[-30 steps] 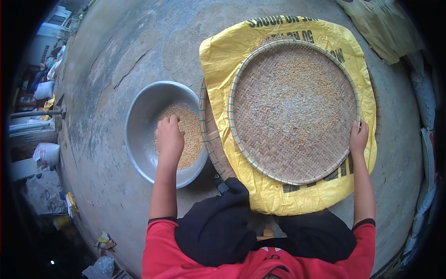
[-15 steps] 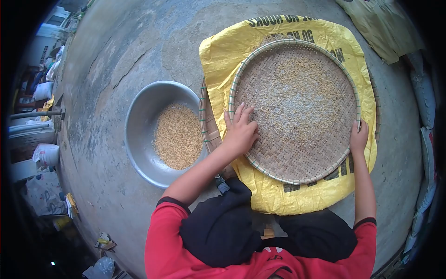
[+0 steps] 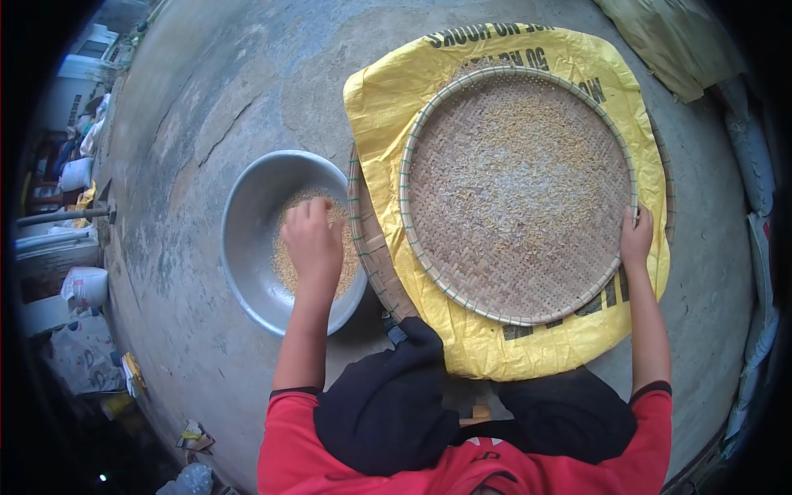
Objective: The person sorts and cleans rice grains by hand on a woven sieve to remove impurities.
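Observation:
A round woven bamboo tray [image 3: 518,191] scattered with husked grain lies on a yellow sack [image 3: 388,107] spread over the concrete floor. My right hand [image 3: 636,240] grips the tray's right rim. To the left stands a grey metal basin [image 3: 247,239] holding a heap of golden grain [image 3: 283,262]. My left hand [image 3: 313,242] hovers over that grain with fingers curled downward; whether it holds any grain is hidden. A second woven tray's edge [image 3: 371,247] peeks out under the sack.
I crouch in a red shirt and dark trousers, knees [image 3: 388,396] at the sack's near edge. Sacks and fabric [image 3: 685,45] lie at the upper right. Bags, containers and clutter [image 3: 70,223] line the left side of the cracked concrete.
My left hand left the woven tray's left side and swung back over the basin's grain, where it was a second ago. My right hand stayed on the rim. The view shifted slightly.

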Demonstrator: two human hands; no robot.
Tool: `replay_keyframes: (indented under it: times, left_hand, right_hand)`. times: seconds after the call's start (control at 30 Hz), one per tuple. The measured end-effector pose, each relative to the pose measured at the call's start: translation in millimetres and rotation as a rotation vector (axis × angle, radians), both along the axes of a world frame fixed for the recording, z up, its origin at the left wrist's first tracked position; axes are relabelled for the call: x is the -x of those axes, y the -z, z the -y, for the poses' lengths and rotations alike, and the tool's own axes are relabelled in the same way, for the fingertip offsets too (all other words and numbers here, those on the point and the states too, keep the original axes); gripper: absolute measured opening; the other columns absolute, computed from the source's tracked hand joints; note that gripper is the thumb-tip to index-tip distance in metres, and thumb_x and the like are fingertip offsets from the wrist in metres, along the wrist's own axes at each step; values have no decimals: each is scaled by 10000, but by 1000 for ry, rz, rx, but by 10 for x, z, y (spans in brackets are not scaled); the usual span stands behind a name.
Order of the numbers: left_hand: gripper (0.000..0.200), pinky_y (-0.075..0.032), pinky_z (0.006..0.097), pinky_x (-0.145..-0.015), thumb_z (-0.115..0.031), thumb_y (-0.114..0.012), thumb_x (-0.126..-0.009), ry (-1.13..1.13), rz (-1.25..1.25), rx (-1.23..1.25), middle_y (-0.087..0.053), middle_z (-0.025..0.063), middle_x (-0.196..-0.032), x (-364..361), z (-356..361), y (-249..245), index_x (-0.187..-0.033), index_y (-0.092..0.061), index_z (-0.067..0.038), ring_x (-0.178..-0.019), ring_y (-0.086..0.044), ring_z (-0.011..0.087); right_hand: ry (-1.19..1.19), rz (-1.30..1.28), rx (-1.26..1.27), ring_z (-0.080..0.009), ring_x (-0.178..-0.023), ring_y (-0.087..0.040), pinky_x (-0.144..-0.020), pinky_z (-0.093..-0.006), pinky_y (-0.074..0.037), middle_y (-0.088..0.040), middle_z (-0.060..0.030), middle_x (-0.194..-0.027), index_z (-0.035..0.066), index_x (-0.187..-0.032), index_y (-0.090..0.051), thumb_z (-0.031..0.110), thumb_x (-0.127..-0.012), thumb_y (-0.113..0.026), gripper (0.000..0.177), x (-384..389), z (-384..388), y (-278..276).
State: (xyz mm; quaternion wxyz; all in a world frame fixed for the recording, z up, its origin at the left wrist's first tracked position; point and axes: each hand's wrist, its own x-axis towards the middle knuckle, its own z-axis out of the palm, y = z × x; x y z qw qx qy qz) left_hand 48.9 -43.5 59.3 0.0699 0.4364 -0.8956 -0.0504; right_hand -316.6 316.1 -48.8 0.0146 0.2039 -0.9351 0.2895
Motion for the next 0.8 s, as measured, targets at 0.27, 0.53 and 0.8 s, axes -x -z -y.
replay_keyframes:
  times: [0.27,0.53,0.8]
  left_hand:
    - [293,-414,378,-853,-98,-712,-655,626,-293,-283,-532,83,-1008,555,-192,166,-926,-599,-96,-1018,-478,277]
    - [165,-305,425,-964,-161,-678,-684,1006,-117,-360,-463,66,-1173,1020,-350,639,-834,-610,-164,-1181,-364,285]
    - [87,-294,431,-974,-172,-650,-715,1016,-97,-407,-442,56,-1219,1060,-376,751,-786,-604,-154,-1220,-333,284]
  right_hand:
    - [-21,-58,-2,-328,-944,-518,-835,-367,-405,-538,-185,-987,-42,-1069,-521,235,-880,-482,337,-11,9,-15]
    - [4,9,6,-331,-944,-518,-835,-366,-402,-541,-186,-987,-36,-1063,-524,233,-880,-481,328,-4,15,-7]
    - [-15,-44,-24,-326,-950,-519,-842,-367,-403,-541,-180,-1002,-33,-1076,-524,234,-881,-478,333,-10,16,-26]
